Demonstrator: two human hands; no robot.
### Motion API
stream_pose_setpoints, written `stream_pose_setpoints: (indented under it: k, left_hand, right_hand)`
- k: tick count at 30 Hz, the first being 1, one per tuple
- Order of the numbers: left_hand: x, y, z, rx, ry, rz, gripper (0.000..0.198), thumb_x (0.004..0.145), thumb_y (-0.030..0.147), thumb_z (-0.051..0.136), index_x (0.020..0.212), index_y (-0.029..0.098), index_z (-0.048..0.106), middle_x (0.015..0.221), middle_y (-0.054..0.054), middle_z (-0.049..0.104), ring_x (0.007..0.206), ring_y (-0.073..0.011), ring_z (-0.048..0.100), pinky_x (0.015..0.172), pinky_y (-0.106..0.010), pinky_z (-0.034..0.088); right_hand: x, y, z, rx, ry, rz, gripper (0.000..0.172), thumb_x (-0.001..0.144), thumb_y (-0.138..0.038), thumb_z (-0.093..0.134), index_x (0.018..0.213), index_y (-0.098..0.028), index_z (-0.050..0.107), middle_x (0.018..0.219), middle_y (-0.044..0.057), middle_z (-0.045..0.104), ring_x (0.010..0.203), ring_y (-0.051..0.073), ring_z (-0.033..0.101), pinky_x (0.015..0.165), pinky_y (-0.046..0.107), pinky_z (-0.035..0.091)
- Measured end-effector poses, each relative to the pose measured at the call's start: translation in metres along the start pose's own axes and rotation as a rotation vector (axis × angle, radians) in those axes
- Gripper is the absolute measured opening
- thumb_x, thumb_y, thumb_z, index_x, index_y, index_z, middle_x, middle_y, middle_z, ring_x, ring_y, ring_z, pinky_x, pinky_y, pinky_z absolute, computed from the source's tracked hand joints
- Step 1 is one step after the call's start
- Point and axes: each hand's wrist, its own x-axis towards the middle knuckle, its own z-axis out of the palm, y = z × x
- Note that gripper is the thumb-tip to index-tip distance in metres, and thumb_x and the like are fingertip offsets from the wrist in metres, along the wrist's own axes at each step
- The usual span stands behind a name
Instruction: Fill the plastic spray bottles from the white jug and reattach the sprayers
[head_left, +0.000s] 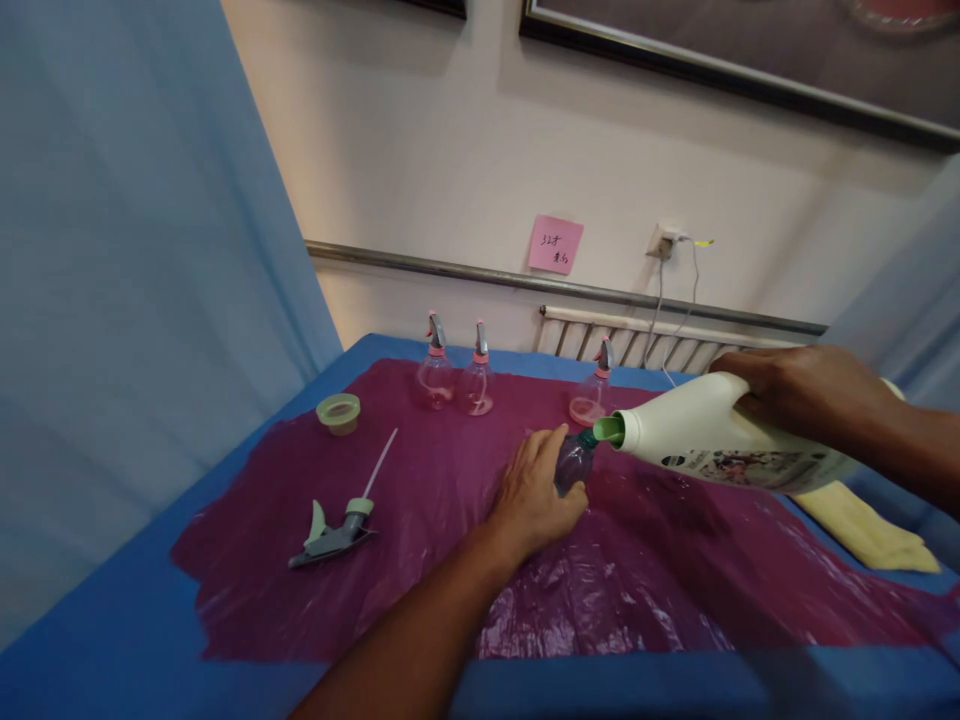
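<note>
A blue curtain (135,250) hangs at the far left, beside a desk (90,620) with a blue cover. A purple plastic sheet (262,600) lies creased across most of the desk. Toward the sheet's left side sits a small pale green tub (342,427). Nearer the person, a grey and green spray head (337,540) lies on its side, its thin tube pointing up and away to the right.

Farther back, two clear spray bottles (435,388) stand upright near each other, with pink collars and a little pink liquid inside. Right of them, the left hand (534,485) is wrapped around a small bottle (576,466), gripping it on the sheet; the bottle leans to the right, its green neck uncovered. Behind it stands a third spray bottle (592,402), also with pink liquid. A pink note (555,245) is stuck to the wall above.

The green spout (610,431) of a cream jug (697,430) is at the small bottle's mouth; whether they touch cannot be told. The right hand (799,388) grasps the jug's handle, holding it tipped nearly flat above the sheet. Below the jug's far end lies a folded yellow cloth (870,528).
</note>
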Motion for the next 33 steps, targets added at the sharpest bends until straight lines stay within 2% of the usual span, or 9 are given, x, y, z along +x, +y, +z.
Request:
stream_pose_setpoints:
  k: [17,25,33]
  left_hand:
    - [0.000,0.001,-0.001,0.011,-0.009,0.011,0.081,0.088,0.027,0.073,0.165,0.020,0.050,0.157,-0.014,0.061,0.146,-0.0341,0.059,0.129,-0.051,0.048]
    - [-0.001,-0.001,0.001,0.023,-0.004,0.023,0.080,0.088,0.028,0.073,0.165,0.026,0.049,0.155,-0.012,0.062,0.145,-0.0335,0.059,0.128,-0.051,0.048]
    - [0.000,-0.003,0.002,0.012,-0.004,0.024,0.082,0.088,0.027,0.073,0.166,0.028,0.048,0.156,-0.012,0.061,0.146,-0.0336,0.058,0.129,-0.052,0.047]
  right_hand:
    - [0.002,-0.001,-0.008,-0.030,-0.006,-0.023,0.033,0.088,-0.031,0.055,0.109,-0.033,0.080,0.096,0.002,0.085,0.073,0.026,0.075,0.061,0.033,0.037]
    - [0.003,0.001,-0.007,-0.035,0.044,-0.066,0.033,0.086,-0.029,0.056,0.107,-0.031,0.081,0.092,0.003,0.084,0.068,0.025,0.072,0.059,0.034,0.034]
    - [0.004,-0.001,-0.012,-0.044,0.009,-0.056,0.032,0.085,-0.030,0.057,0.107,-0.032,0.081,0.095,0.003,0.086,0.070,0.025,0.074,0.059,0.033,0.034]
